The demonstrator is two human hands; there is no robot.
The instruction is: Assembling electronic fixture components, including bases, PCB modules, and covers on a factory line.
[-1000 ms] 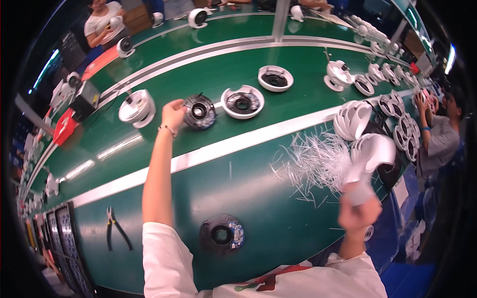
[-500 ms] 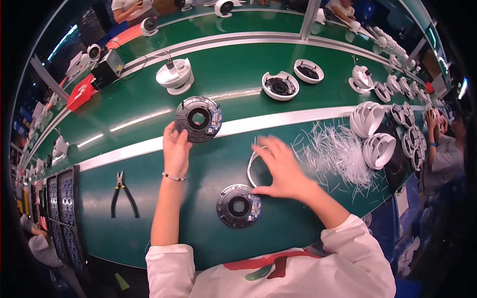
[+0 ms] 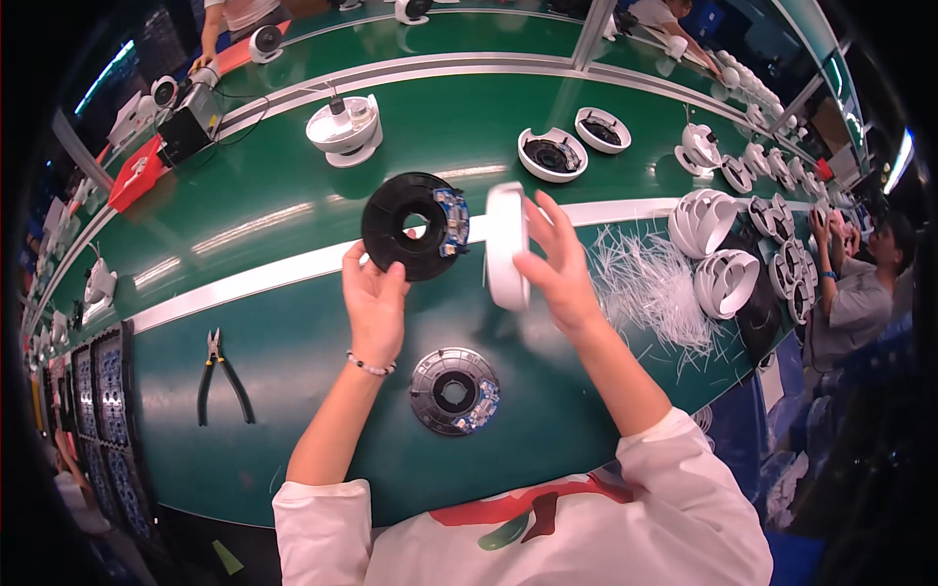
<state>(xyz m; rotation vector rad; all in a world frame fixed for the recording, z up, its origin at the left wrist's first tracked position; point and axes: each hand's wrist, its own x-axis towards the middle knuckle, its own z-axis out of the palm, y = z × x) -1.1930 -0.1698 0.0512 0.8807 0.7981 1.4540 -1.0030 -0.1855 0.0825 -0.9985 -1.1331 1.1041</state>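
My left hand [image 3: 376, 298] grips the lower edge of a black round disc [image 3: 391, 244] with a hole in the middle and a blue circuit board [image 3: 452, 223] along its right side. Just to the right, my right hand [image 3: 559, 264] holds a white round plastic ring [image 3: 507, 249] turned edge-on, with fingers and thumb on its right side. A small gap separates the ring from the disc. Below them, a second black disc with a circuit board [image 3: 445, 402] lies flat on the green table.
Cutting pliers [image 3: 224, 379] lie at the left beside black trays of circuit boards [image 3: 109, 410]. Cut white plastic strips [image 3: 653, 291] pile up at right, near stacked white rings [image 3: 725, 283]. White housings [image 3: 552, 156] stand on the far green belt. Co-workers [image 3: 855, 288] sit nearby.
My right hand has picked the white ring up off the table and brought it beside the disc. My left hand has shifted slightly right, turning the disc.
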